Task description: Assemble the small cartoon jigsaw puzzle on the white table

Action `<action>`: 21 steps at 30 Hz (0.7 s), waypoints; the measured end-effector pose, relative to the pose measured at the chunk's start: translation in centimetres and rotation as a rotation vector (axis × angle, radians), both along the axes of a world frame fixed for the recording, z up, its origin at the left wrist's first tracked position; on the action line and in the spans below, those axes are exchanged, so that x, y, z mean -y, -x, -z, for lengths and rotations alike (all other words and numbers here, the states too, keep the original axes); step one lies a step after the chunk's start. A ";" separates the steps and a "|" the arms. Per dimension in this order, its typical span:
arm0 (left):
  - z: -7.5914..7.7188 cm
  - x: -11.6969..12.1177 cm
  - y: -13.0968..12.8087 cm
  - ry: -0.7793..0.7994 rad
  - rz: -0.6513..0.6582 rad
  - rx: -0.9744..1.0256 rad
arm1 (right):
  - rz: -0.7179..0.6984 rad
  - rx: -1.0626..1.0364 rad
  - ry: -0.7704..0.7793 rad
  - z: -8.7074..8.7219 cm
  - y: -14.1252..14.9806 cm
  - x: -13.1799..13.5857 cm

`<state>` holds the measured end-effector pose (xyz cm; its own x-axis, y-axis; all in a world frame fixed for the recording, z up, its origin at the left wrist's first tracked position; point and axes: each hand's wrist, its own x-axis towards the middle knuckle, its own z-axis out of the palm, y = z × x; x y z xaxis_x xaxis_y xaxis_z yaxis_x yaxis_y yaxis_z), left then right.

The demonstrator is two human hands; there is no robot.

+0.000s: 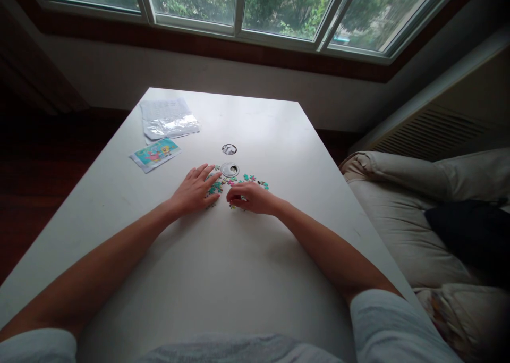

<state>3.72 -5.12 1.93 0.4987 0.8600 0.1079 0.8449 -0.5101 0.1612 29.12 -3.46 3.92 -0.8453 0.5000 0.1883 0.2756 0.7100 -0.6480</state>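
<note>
Many small jigsaw puzzle pieces [214, 188], mostly teal with bits of pink and yellow, lie scattered on the white table [223, 278]. My left hand [194, 190] rests over the left part of them, palm down, with its fingers spread. On the right, my right hand [252, 197] is curled above other pieces, thumb and fingers bent towards each other. Whether a piece sits between those fingertips is too small to see. Just beyond the pieces lies a round clear lid [230, 169], and behind it a round, shiny metal-looking disc or opening [229, 149].
A colourful cartoon picture card [156, 153] lies at the left, with a clear plastic bag and papers [169, 117] behind it. To the right of the table stands a beige sofa [402, 214] with a dark cloth [470, 235] on it. Windows [239, 7] line the far wall.
</note>
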 end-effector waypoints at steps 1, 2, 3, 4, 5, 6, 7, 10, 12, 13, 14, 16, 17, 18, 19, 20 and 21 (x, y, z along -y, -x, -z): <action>-0.1 0.0 0.0 -0.016 -0.008 0.011 | 0.010 -0.029 -0.044 0.2 0.3 0.1; -0.2 -0.1 0.0 -0.033 -0.019 0.023 | 0.021 -0.052 -0.088 0.4 0.5 0.2; -0.3 -0.1 0.0 -0.050 -0.028 0.035 | 0.050 -0.071 -0.130 0.6 0.6 0.2; -0.4 -0.1 0.0 -0.067 -0.032 0.050 | 0.097 -0.084 -0.163 0.7 0.5 0.1; -0.5 -0.2 0.0 -0.081 -0.031 0.068 | 0.147 -0.086 -0.182 0.8 0.3 -0.1; -0.5 -0.2 0.0 -0.092 -0.023 0.089 | 0.196 -0.079 -0.190 0.8 0.0 -0.3; -0.6 -0.2 -0.1 -0.100 -0.008 0.113 | 0.221 -0.060 -0.186 0.8 -0.3 -0.5; -0.8 -0.3 -0.1 -0.093 0.085 0.178 | 0.176 0.042 -0.182 1.0 -0.9 -0.9; -0.9 -0.3 -0.1 -0.076 0.163 0.199 | 0.137 0.105 -0.211 1.2 -1.0 -1.0; -0.9 -0.3 -0.1 -0.070 0.193 0.200 | 0.128 0.129 -0.227 1.3 -0.9 -1.1; -0.9 -0.3 -0.2 -0.065 0.215 0.196 | 0.123 0.146 -0.241 1.4 -0.9 -1.1; -0.8 -0.4 -0.2 -0.065 0.223 0.185 | 0.123 0.166 -0.259 1.7 -0.9 -1.2; -0.8 -0.4 -0.2 -0.067 0.216 0.181 | 0.128 0.168 -0.268 1.8 -0.9 -1.3; -0.8 -0.4 -0.2 -0.069 0.207 0.179 | 0.139 0.165 -0.280 1.9 -1.0 -1.3; -0.8 -0.3 -0.2 -0.071 0.199 0.179 | 0.153 0.158 -0.293 1.9 -1.0 -1.4; -0.8 -0.3 -0.2 -0.074 0.191 0.180 | 0.173 0.146 -0.309 2.0 -0.9 -1.4; -0.9 -0.3 -0.2 -0.077 0.186 0.183 | 0.196 0.134 -0.327 2.1 -0.9 -1.3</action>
